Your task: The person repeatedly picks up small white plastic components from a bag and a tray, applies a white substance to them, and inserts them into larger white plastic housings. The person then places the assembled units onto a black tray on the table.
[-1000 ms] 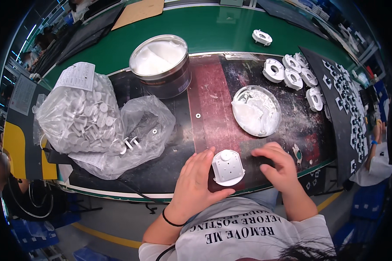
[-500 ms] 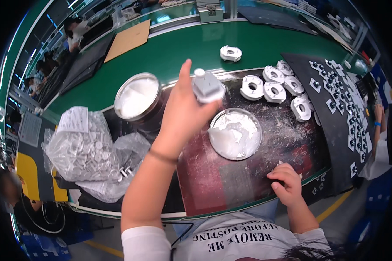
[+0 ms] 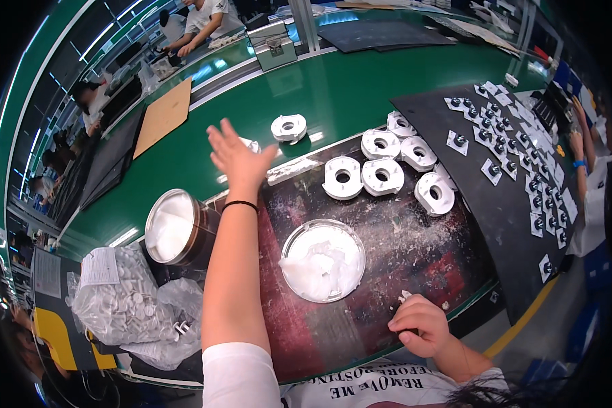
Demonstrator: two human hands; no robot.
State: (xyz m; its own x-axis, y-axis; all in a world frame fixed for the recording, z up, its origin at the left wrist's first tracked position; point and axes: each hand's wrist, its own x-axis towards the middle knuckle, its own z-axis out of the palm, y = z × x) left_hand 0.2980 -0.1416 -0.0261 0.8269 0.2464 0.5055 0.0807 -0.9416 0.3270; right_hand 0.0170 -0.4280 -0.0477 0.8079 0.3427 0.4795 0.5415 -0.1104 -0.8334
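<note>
My left hand is stretched far forward over the green surface, fingers spread. Just beyond it, a white part shows partly from behind the hand; whether they touch is hidden. To its right sits a white plastic housing with a round hole. My right hand is curled closed near the front edge. A small whitish bit shows by its fingers, and what they hold is unclear. Between the hands lies a round clear dish with white paste in it.
A tub of white paste stands left, beside a clear bag of small white parts. Several white housings cluster right of centre. A black sheet bears many small parts. Other people work at the far left and right.
The grey-white piece that was in my left hand is no longer in its grip; that hand has reached forward and its fingers have spread. The view has shifted. My right hand stays curled.
</note>
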